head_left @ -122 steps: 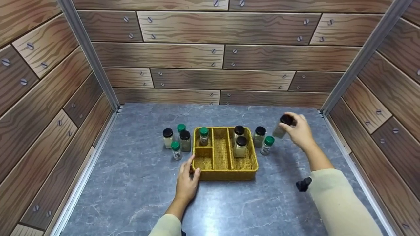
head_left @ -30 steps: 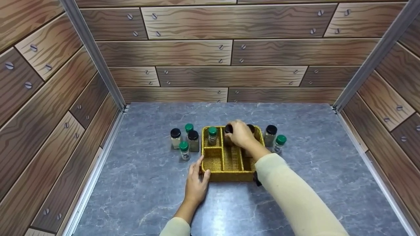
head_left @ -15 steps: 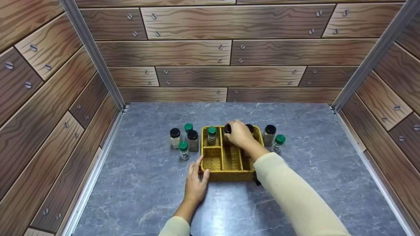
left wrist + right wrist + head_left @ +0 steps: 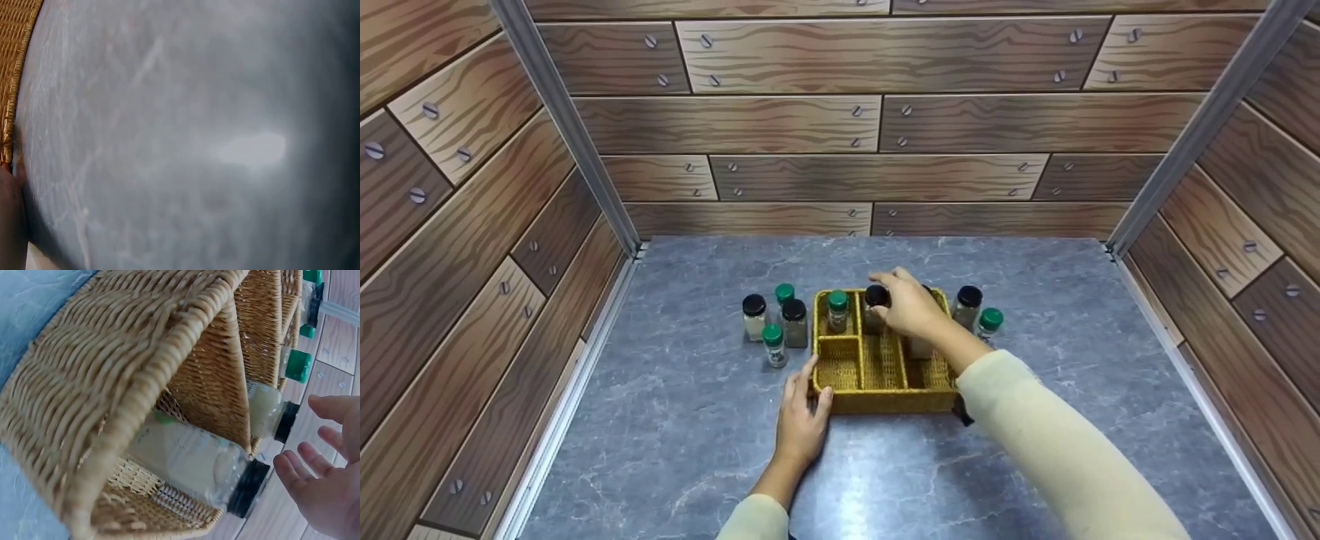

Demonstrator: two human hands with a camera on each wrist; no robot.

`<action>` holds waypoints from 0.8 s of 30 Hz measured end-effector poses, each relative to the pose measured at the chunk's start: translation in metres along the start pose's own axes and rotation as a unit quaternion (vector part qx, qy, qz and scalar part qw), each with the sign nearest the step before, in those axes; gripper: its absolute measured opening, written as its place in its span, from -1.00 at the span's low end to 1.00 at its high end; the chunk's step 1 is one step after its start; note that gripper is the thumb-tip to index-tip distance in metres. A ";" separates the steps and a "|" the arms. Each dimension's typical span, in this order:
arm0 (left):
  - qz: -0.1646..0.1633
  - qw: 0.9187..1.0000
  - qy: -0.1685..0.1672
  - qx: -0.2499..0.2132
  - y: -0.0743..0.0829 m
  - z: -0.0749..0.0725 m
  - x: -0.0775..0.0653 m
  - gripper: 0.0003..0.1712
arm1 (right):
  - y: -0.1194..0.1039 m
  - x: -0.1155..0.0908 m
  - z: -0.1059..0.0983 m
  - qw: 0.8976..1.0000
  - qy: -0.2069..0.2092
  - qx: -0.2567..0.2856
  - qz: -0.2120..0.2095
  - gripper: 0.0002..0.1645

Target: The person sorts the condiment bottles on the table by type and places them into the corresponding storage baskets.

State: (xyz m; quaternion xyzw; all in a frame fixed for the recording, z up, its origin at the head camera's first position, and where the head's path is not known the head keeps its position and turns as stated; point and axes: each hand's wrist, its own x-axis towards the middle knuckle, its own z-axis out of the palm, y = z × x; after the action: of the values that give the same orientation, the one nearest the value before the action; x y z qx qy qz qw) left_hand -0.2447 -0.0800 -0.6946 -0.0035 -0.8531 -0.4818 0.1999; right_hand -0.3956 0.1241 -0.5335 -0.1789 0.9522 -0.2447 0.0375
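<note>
Head view: black-capped spice jar (image 4: 874,312) stands upright left of the nearer, unclasped right hand (image 4: 910,306); left hand (image 4: 801,421), fingers extended, touches wicker basket (image 4: 889,403)

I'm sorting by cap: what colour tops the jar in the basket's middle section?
Black; the right wrist view shows the cap best.

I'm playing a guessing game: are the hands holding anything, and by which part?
Nothing is held: the right hand is open near a jar, and the left hand only touches the basket.
</note>
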 end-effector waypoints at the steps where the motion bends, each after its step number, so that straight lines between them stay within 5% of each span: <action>1: -0.001 1.000 0.000 -0.001 0.000 0.000 0.000 -0.31 | 0.000 -0.003 -0.002 1.000 0.002 0.006 -0.002 -0.24; 12: -0.011 1.000 -0.006 -0.008 0.001 0.001 0.002 -0.31 | 0.018 -0.039 -0.011 0.999 0.017 0.047 -0.017 -0.24; 24: -0.006 1.000 0.001 -0.013 0.002 0.001 0.000 -0.30 | 0.043 -0.082 -0.008 0.996 0.054 0.011 -0.075 -0.29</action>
State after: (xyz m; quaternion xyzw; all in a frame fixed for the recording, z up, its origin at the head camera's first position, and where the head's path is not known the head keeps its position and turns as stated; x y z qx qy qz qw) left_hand -0.2445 -0.0784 -0.6932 -0.0006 -0.8469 -0.4937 0.1975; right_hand -0.3342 0.1924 -0.5481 -0.2363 0.9338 -0.2669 -0.0311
